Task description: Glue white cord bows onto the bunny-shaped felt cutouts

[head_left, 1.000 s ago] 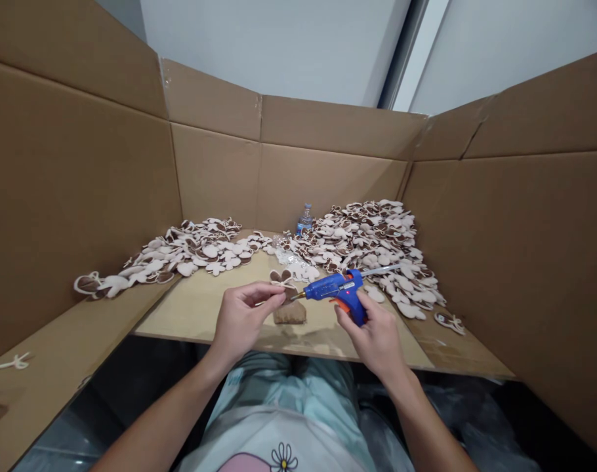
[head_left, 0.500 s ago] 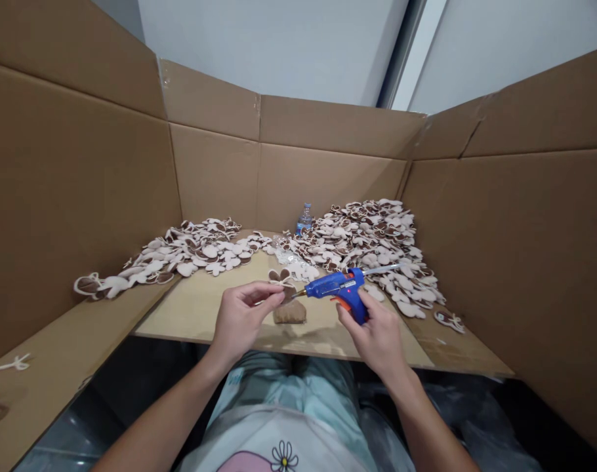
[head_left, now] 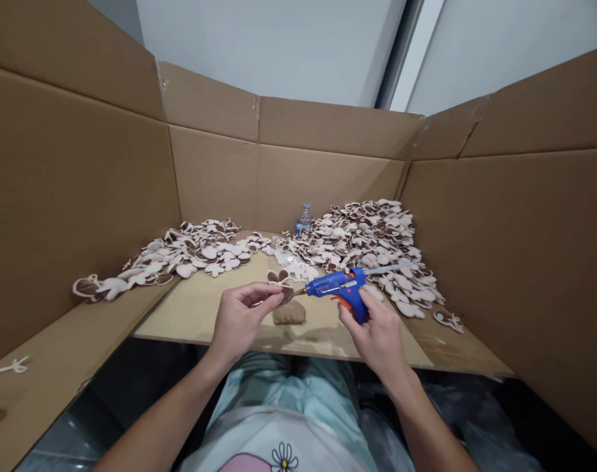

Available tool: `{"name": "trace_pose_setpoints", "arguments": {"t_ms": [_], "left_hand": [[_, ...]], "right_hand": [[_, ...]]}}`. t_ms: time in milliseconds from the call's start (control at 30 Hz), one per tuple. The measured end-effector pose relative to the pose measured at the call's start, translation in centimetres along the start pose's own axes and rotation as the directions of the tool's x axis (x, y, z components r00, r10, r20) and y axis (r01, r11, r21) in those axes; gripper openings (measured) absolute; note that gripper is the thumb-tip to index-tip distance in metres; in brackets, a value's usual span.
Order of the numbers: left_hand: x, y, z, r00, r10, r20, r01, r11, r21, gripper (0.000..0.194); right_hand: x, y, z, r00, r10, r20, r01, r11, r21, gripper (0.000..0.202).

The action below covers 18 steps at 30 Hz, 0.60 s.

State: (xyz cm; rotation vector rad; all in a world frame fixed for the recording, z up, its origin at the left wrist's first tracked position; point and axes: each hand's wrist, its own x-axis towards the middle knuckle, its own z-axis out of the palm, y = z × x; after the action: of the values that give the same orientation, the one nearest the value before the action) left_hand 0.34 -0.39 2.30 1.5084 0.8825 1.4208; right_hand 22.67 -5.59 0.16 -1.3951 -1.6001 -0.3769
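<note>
Pinched in my left hand (head_left: 244,313) is a small brown felt piece (head_left: 287,293) with bunny-like ears and a cream bow. My right hand (head_left: 374,324) is wrapped round the handle of a blue glue gun (head_left: 335,283) with an orange trigger and a clear stick out of its back. The gun's metal nozzle points left and meets or nearly meets the felt piece's right side; actual contact is too small to tell. Just below the nozzle, a brown lump (head_left: 289,313) lies on the pale board (head_left: 190,308).
Felt pieces are heaped at the left (head_left: 200,249) and, higher, at the right (head_left: 372,236). A water bottle (head_left: 304,219) stands between them behind crumpled clear plastic (head_left: 286,255). Cardboard walls (head_left: 328,131) enclose the board. A loose cream bow (head_left: 14,366) lies far left.
Both hands hold nearly the same pose. The view has shifted very slightly, and the glue gun's nozzle sits a touch further right along the felt piece.
</note>
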Motion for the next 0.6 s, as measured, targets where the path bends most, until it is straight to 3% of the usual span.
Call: {"name": "trace_pose_setpoints", "arguments": {"t_ms": [133, 233, 400, 600], "left_hand": [[-0.1, 0.2, 0.1, 0.999, -0.029, 0.017, 0.03, 0.999, -0.041, 0.01], [-0.1, 0.2, 0.1, 0.999, -0.044, 0.03, 0.046, 0.998, -0.047, 0.011], [0.6, -0.3, -0.2, 0.998, -0.061, 0.012, 0.061, 0.995, -0.077, 0.013], [1.6, -0.7, -0.9, 0.998, -0.06, -0.018, 0.058, 0.994, -0.097, 0.014]], "right_hand": [[0.1, 0.9, 0.5, 1.0, 0.003, -0.001, -0.003, 0.999, -0.033, 0.012], [0.4, 2.6, 1.4, 0.992, 0.086, 0.088, -0.078, 0.993, -0.092, 0.014], [-0.1, 5.3, 3.8, 0.889, 0.289, 0.354, -0.246, 0.956, -0.162, 0.011], [-1.2, 6.0, 5.1, 0.862, 0.346, 0.37, -0.291, 0.936, -0.198, 0.029]]}}
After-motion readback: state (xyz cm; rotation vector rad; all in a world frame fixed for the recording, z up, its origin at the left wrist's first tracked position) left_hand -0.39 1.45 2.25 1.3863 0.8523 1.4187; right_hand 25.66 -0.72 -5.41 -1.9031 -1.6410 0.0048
